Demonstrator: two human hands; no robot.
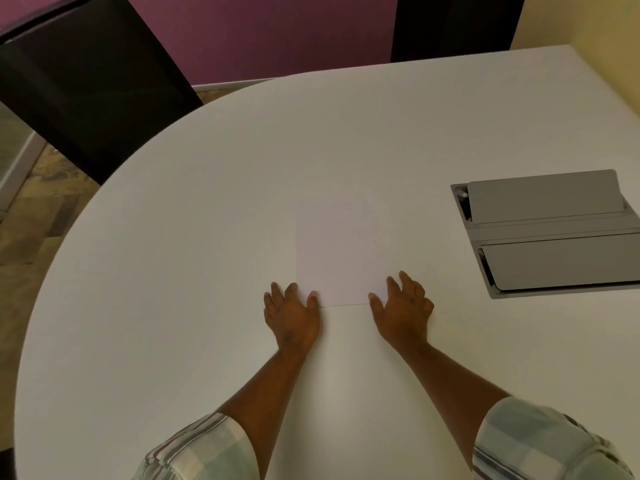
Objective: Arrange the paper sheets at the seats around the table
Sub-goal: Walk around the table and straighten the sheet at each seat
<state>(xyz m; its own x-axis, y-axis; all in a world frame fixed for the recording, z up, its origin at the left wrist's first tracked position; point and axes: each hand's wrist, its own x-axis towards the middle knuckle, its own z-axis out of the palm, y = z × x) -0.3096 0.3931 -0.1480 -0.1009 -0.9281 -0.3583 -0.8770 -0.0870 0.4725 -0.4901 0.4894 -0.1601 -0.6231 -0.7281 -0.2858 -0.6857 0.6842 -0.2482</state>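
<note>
A white paper sheet (337,252) lies flat near the middle of the round white table (173,237). It is hard to tell apart from the tabletop. My left hand (291,313) rests palm down at the sheet's near left corner, thumb touching the edge. My right hand (403,306) rests palm down at the near right corner, thumb on the edge and fingers spread. Neither hand grips the sheet. No other sheets are visible.
A grey cable box (550,233) with two flap lids is set into the table at the right, its far lid raised. A dark chair (90,81) stands at the far left edge. Another dark chair (453,26) stands at the far side, against a purple wall.
</note>
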